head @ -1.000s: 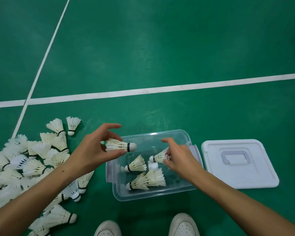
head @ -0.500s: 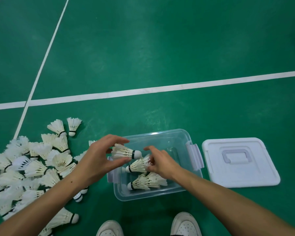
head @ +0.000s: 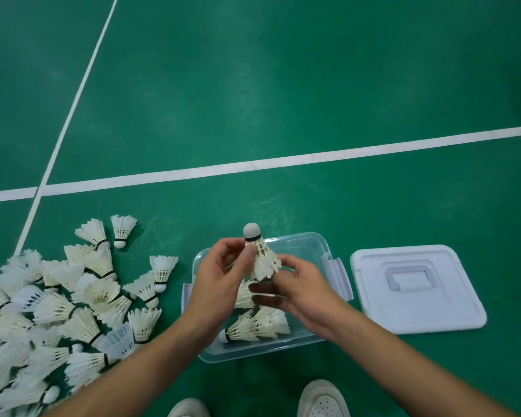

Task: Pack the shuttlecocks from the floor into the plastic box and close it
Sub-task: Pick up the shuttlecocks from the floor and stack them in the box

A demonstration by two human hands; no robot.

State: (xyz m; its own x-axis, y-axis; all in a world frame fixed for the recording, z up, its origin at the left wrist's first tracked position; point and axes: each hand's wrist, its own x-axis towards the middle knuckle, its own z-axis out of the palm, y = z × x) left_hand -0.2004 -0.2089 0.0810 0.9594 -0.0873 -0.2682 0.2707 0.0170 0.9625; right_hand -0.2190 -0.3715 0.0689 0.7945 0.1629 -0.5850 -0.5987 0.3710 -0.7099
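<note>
A clear plastic box [head: 313, 243] sits open on the green floor in front of me, with a few white shuttlecocks [head: 254, 326] lying inside. Above it I hold one shuttlecock [head: 257, 251] upright, cork end up. My left hand [head: 223, 284] pinches it near the cork, and my right hand [head: 298, 290] grips its feather skirt from the right. A large heap of shuttlecocks [head: 57, 311] lies on the floor to the left of the box. The white lid [head: 418, 288] lies flat on the floor to the right of the box.
White court lines [head: 283, 162] cross the floor beyond the box. My two white shoes [head: 322, 400] stand just below the box at the bottom edge of the view.
The shuttlecock in my left hand has turned from lying sideways to cork-up. My right hand has come up out of the box and taken hold of its feathers.
</note>
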